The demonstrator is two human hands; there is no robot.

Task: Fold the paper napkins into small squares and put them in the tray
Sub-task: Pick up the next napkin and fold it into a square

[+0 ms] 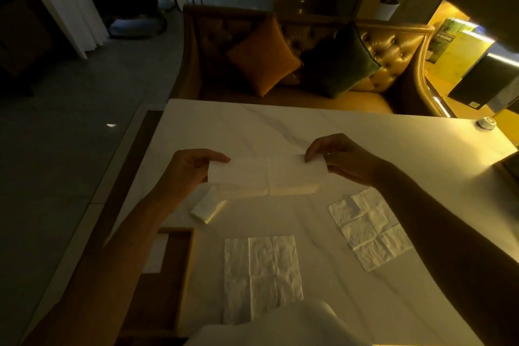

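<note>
A white paper napkin folded into a long strip hangs above the white table. My left hand pinches its left end and my right hand pinches its right end. Two unfolded, creased napkins lie flat on the table: one near the front middle, one to the right. A small folded napkin lies below my left hand. The brown wooden tray sits at the table's left edge, partly behind my left forearm, with something white in it.
A tufted golden sofa with an orange cushion and a dark green cushion stands beyond the table's far edge. A small round white object sits at the far right corner. White cloth lies at the near edge.
</note>
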